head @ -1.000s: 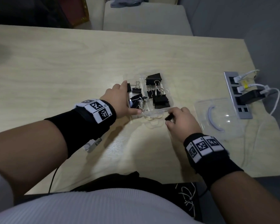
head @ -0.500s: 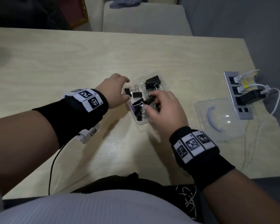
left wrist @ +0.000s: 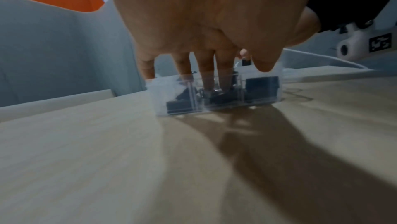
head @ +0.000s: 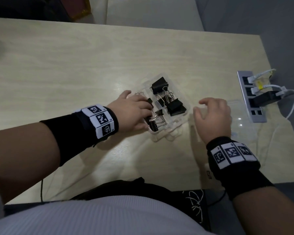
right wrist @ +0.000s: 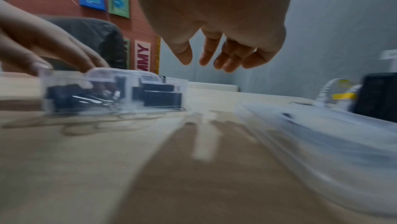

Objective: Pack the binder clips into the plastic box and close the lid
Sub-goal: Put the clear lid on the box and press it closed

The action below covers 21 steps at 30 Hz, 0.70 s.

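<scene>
Clear plastic box (head: 180, 123), lid off, holds black binder clips (head: 176, 107).

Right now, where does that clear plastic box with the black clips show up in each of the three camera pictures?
Head: the plastic box sits mid-table, just right of centre, between the two hands.
Left wrist: the box is upper middle, straight under the fingers of the left hand.
Right wrist: the box is at left, blurred.
Shared landmark: the left hand, reaching into the box's left side in all three.
</scene>
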Available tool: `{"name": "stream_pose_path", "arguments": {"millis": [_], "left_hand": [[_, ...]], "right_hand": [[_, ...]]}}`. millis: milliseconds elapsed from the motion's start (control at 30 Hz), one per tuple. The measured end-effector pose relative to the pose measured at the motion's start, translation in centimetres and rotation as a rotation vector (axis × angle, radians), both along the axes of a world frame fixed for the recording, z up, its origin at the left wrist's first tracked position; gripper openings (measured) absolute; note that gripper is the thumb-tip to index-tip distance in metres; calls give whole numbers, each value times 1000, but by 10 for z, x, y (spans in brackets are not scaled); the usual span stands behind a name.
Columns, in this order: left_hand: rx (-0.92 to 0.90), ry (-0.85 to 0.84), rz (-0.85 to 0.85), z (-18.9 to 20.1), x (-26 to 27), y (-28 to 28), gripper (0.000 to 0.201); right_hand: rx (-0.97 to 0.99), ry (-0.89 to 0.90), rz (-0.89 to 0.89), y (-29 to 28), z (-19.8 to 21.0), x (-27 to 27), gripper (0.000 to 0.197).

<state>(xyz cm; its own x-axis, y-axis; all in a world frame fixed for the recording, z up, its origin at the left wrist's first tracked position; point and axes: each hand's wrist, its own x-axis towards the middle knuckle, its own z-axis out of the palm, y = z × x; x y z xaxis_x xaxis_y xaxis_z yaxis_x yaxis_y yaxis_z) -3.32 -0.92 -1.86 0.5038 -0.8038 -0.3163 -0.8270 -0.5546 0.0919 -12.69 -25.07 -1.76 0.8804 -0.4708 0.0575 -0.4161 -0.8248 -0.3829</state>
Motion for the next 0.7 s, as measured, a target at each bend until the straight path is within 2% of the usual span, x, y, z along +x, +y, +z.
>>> {"name": "stream_pose_path", "arguments": {"millis": [133, 233, 333, 500, 600, 700], "left_hand": [[-63, -90, 27, 2, 9, 9, 51], [-51, -41, 27, 1, 2, 6, 51], [-7, -16, -5, -3, -9, 1, 53], [-42, -9, 30, -2, -8, -1, 35], [-26, -5, 45, 4, -3, -4, 36], [-38, -6, 4, 7, -8, -13, 50]], "right_hand": [[-62, 46, -346, -39, -5, -4, 42], [0, 279, -515, -65, -16, -10, 73], [35, 491, -442, -75, -28, -17, 93], [33, 570, -329, -65, -29, -22, 101], [-9, 566, -295, -56, -30, -23, 94], [-8, 521, -299, -49, -32, -23, 78]]}}
